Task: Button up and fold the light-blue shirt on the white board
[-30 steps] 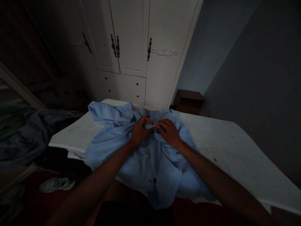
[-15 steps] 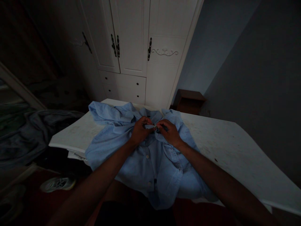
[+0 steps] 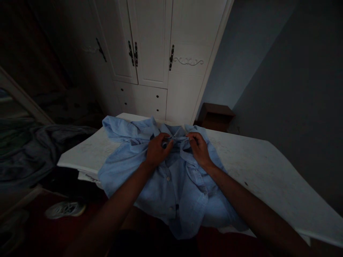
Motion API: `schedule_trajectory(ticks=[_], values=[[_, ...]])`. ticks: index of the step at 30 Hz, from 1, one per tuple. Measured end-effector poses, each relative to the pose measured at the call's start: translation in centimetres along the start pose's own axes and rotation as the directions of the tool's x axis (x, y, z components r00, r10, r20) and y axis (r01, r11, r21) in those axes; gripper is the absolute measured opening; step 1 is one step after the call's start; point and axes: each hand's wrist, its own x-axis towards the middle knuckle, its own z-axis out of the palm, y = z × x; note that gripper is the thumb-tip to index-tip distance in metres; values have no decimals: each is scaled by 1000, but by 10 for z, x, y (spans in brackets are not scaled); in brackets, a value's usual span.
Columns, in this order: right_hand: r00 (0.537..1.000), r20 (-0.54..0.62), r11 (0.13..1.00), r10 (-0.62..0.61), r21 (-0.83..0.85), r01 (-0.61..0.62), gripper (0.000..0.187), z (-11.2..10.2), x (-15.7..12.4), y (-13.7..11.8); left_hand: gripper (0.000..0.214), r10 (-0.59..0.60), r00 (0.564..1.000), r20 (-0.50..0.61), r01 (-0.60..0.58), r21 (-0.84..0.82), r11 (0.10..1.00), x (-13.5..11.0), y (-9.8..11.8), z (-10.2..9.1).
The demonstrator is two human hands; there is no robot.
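Observation:
A light blue button-up shirt [image 3: 125,175] lies spread over a white table [image 3: 246,157], its lower edge hanging over the near side. Near the collar, my left hand [image 3: 158,149] pinches the shirt's front between thumb and fingers. Across from it, my right hand [image 3: 198,147] grips the other front edge, and a strip of cloth is stretched between the two. Lower down, the front panels lie apart, with pale buttons on one and buttonholes on the other. Whether a button sits under my fingertips is too small to tell.
Behind the table stands a white wardrobe [image 3: 150,46] with dark handles. A brown wooden cabinet [image 3: 215,116] is at the back right. Grey cloth [image 3: 40,150] is heaped on the left, and a shoe [image 3: 65,209] rests on the red floor.
My hands were close together at the shirt's collar area; now they have moved apart sideways, drawing the cloth between them taut. The rest of the shirt lies much as before.

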Motion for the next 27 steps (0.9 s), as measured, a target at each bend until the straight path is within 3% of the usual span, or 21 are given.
schedule_trajectory(ticks=[4,9,13,19,23,27], values=[[999,37,999,-5,37,4,15,0,-1,-2,36,76,994,75,-88,166,982,-1,-2,4],[991,133,996,-20,88,9,14,-1,-2,-5,34,15,992,123,-53,309,950,1,-4,6],[961,272,998,-50,51,38,15,-4,-1,-10,23,18,997,71,-38,297,954,3,-4,2],[883,450,966,-133,-140,216,19,-12,-2,-24,15,106,991,-76,-75,325,943,6,-3,-5],[887,427,908,-175,-279,313,26,-14,-1,-36,15,165,984,62,-175,209,962,6,-6,-2],[797,543,754,-264,-400,521,38,-3,10,-47,25,172,969,177,-197,139,970,6,-9,0]])
